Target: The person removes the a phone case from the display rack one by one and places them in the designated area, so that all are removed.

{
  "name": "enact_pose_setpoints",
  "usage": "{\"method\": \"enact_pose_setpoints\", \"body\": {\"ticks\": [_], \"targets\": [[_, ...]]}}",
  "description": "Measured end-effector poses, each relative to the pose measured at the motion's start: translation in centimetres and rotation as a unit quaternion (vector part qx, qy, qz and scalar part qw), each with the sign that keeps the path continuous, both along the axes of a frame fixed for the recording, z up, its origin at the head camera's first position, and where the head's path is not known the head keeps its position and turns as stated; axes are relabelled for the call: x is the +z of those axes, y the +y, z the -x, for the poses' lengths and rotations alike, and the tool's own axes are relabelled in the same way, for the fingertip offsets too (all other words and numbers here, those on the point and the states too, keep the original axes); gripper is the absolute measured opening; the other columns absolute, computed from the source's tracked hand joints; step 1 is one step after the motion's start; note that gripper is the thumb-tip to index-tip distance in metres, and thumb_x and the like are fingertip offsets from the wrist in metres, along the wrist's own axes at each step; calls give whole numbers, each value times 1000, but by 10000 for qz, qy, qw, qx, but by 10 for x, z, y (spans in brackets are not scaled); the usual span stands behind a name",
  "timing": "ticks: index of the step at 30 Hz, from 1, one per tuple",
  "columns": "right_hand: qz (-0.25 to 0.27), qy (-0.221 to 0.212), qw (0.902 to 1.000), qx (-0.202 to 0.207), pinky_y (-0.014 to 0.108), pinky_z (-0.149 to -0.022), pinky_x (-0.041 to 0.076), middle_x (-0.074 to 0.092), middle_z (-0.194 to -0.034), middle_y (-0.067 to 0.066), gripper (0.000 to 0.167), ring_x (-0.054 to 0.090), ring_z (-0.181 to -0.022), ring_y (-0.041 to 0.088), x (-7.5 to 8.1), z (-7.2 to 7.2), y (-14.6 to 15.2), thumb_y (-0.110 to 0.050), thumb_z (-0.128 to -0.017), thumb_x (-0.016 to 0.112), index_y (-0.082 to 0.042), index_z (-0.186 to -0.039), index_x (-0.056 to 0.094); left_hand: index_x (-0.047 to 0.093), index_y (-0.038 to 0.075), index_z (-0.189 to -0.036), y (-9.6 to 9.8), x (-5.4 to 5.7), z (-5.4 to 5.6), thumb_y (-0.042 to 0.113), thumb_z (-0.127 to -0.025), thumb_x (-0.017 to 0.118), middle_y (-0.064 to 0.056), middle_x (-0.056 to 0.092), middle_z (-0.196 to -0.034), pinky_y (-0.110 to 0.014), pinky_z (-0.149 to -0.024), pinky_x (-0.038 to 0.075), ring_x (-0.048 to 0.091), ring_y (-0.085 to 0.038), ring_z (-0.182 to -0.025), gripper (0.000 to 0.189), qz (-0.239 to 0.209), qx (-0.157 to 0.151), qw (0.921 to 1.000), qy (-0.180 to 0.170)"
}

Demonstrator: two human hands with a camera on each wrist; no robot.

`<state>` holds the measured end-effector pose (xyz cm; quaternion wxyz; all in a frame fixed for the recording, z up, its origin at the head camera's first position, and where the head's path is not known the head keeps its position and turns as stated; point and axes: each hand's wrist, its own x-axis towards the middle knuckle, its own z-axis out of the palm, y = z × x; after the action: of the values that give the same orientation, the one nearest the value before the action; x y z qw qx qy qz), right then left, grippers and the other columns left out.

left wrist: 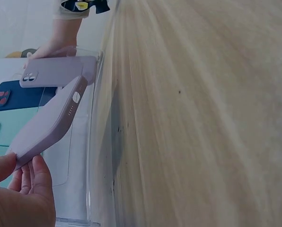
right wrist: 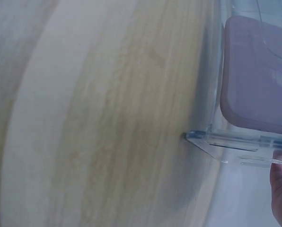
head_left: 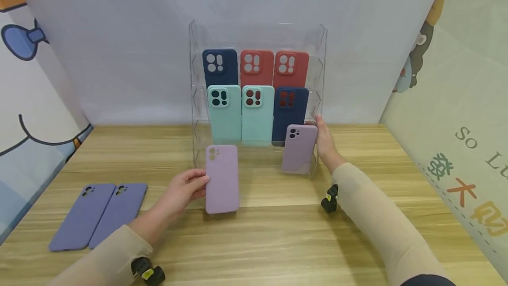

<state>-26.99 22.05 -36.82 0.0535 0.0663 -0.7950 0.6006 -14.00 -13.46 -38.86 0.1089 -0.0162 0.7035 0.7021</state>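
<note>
A lilac phone case [head_left: 222, 184] is pinched at its left edge by my left hand [head_left: 186, 191], thumb in front and fingers behind. It is held upright in front of the clear acrylic display rack [head_left: 258, 36], and the left wrist view shows its bottom edge with the charging-port cutout. Another lilac phone case [head_left: 299, 151] stands in the rack's lowest tier at the right. My right hand [head_left: 328, 147] grips the rack's right side beside that case, its fingers partly hidden behind it. In the right wrist view, its fingers [right wrist: 277, 177] show outside the clear side wall.
Two mint cases [head_left: 225, 120] and a navy case [head_left: 289, 114] fill the rack's middle tier. Above them stand another navy case [head_left: 222, 67] and two red cases [head_left: 258, 69]. Two violet cases [head_left: 81, 220] lie flat on the wooden table [head_left: 254, 250] at left.
</note>
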Motion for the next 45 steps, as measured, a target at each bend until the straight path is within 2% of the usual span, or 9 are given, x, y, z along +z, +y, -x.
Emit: {"method": "enact_pose_setpoints", "body": {"ticks": [9,16,23,25,31,33,40,43,45], "targets": [[66,-90,9999,-21,43,-105,30,44,-134,27,71,41,-123,36,0,-1,1,-45,-101,8,11,-137,34,42,-13,-126,-8,1,-4,13,-96,53,-2,58,-101,-23,-77,51,58,-7,-88,41,54,-43,10000,-66],[61,-136,9999,-9,42,-105,31,45,-132,27,71,43,-121,35,2,0,0,-47,-101,10,10,-136,36,40,-13,-127,-20,-1,-6,14,-96,53,0,57,-100,-24,-79,51,58,-7,-89,44,137,-54,9998,-150],[208,-115,9997,22,44,-105,30,42,-136,26,66,41,-124,36,3,0,1,-45,-101,11,4,-145,17,38,-14,-129,-33,2,-11,16,-96,53,0,59,-100,-24,-79,51,58,-7,-89,47,203,-126,9996,-171],[198,-85,9998,9,44,-105,30,42,-136,27,67,41,-124,36,2,1,2,-46,-101,11,5,-144,20,37,-15,-130,-36,2,-13,16,-96,54,0,59,-100,-24,-79,51,59,-7,-90,49,212,-128,9995,-170],[131,-39,9999,11,43,-105,31,44,-133,27,70,43,-121,36,0,0,1,-45,-101,10,11,-134,38,36,-16,-130,-48,3,-17,17,-96,53,2,60,-100,-24,-80,51,59,-7,-90,50,211,-182,9994,-218],[143,-96,9998,44,43,-105,31,43,-134,28,69,41,-123,36,2,-2,0,-42,-102,10,12,-133,38,36,-16,-130,-53,4,-19,18,-96,53,2,61,-100,-24,-80,51,60,-7,-91,51,247,-191,9992,-229],[197,-235,9995,87,44,-107,27,40,-135,31,60,38,-125,39,26,-21,-10,-31,-104,10,14,-136,31,37,-16,-130,-71,6,-25,18,-95,56,3,61,-100,-24,-79,51,60,-7,-90,52,417,-61,9988,-247],[85,-245,9996,67,43,-107,28,41,-135,30,60,38,-125,39,30,-24,-11,-30,-104,9,15,-134,34,35,-17,-131,-77,7,-28,19,-95,55,3,60,-101,-24,-79,51,60,-6,-90,55,526,-64,9982,-279],[97,-218,9997,78,42,-107,28,41,-135,30,61,38,-126,38,26,-22,-9,-31,-104,8,15,-134,35,33,-17,-133,-79,7,-29,20,-96,55,3,60,-103,-24,-79,51,59,-6,-90,57,592,-75,9978,-302]]}}
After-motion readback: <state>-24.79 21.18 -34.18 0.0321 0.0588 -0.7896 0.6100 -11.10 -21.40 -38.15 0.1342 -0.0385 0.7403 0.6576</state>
